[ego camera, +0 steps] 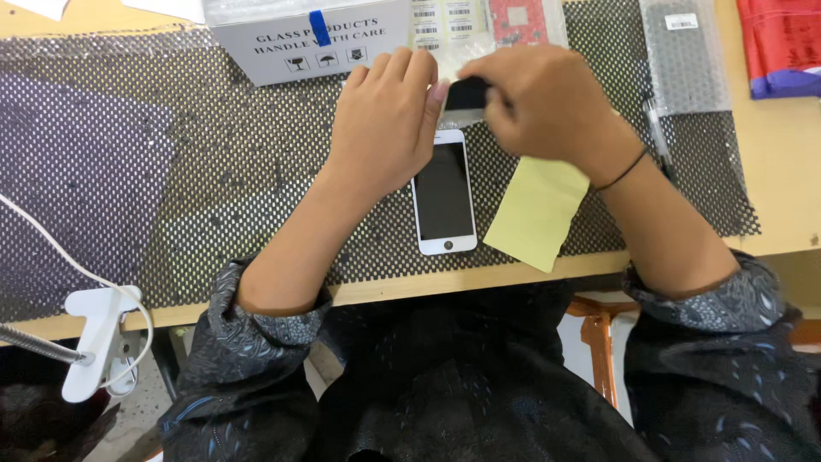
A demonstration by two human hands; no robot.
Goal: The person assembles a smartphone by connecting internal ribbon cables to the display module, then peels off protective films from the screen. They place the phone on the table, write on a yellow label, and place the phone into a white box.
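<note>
The left hand [389, 120] and the right hand [547, 103] met just above the top end of a white smartphone [443, 192], and between their fingertips they pinched a small dark flat piece [466, 94], each hand closed on one side of it (what the piece was exactly could not be made out). The left hand lay at about ten o'clock from the phone, its fingers straight and pressed together, the heel of the palm just beside the phone's upper left corner. The right hand sat at about one o'clock, knuckles up, a thin black band [623, 171] around the wrist.

The phone lay flat, dark screen up, on a black perforated mat [214, 171] that covered the wooden worktable [770, 171]. A pale yellow sheet [534, 214] rested at three o'clock from the phone, just beside it, partly under the right forearm. At twelve o'clock, beyond the hands, stood a grey cardboard box [299, 38] with a blue tape strip. A bubble-wrap pouch [684, 56] lay at two o'clock, with a pen [657, 133] near its lower edge. A white clamp [94, 338] gripped the table's near edge at eight o'clock.
</note>
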